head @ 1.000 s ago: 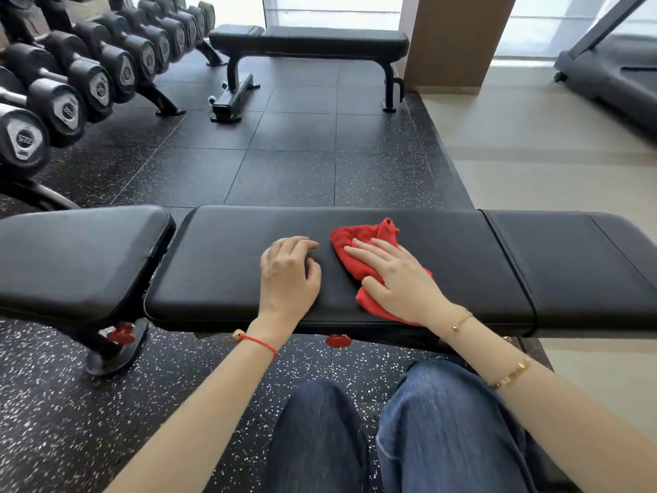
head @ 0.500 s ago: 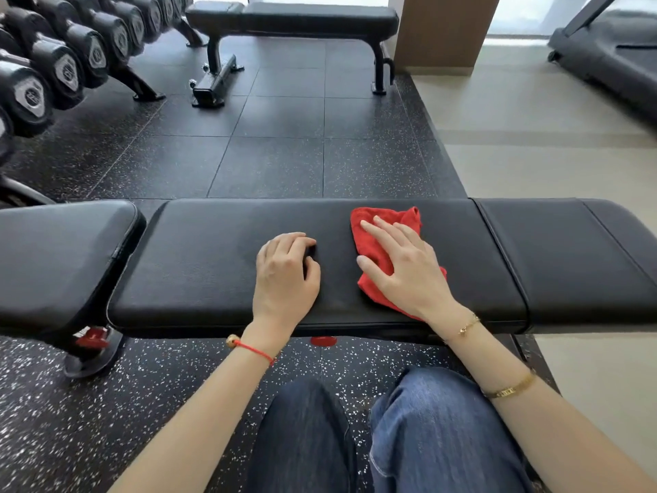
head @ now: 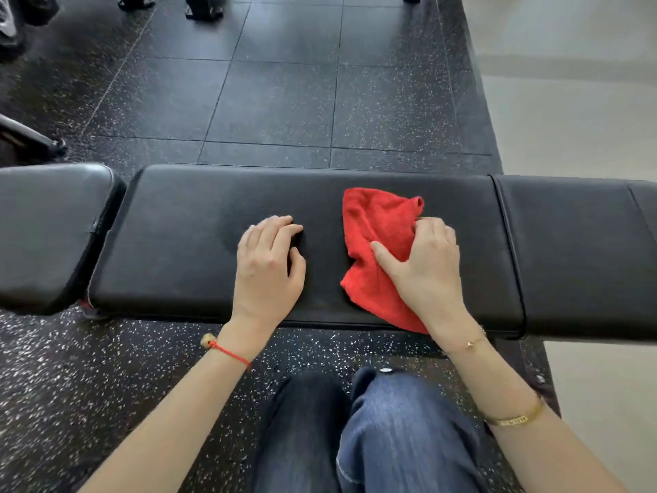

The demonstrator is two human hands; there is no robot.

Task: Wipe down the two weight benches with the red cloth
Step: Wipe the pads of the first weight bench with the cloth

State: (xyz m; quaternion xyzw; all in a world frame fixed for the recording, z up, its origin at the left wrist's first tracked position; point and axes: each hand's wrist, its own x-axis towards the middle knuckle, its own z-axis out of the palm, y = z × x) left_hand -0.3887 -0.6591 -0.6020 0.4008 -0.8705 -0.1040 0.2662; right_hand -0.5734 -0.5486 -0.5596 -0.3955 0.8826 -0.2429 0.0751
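Note:
A black padded weight bench runs across the view in front of me, its long middle pad flanked by a shorter pad on each side. The red cloth lies crumpled on the middle pad, right of centre. My right hand presses on the cloth, with fingers curled into its folds and thumb laid across it. My left hand rests on the bare pad just left of the cloth, fingers curled under, holding nothing. Only the feet of the second bench show at the top edge.
Speckled black rubber floor tiles lie beyond the bench, and pale flooring begins at the right. Part of a dumbbell rack shows at the top left, with a rack leg near the bench. My knees in jeans are below the bench.
The cloth has slid right along the middle pad under my right hand, whose fingers went from flat to curled into it. The view tilted down, hiding the far bench top.

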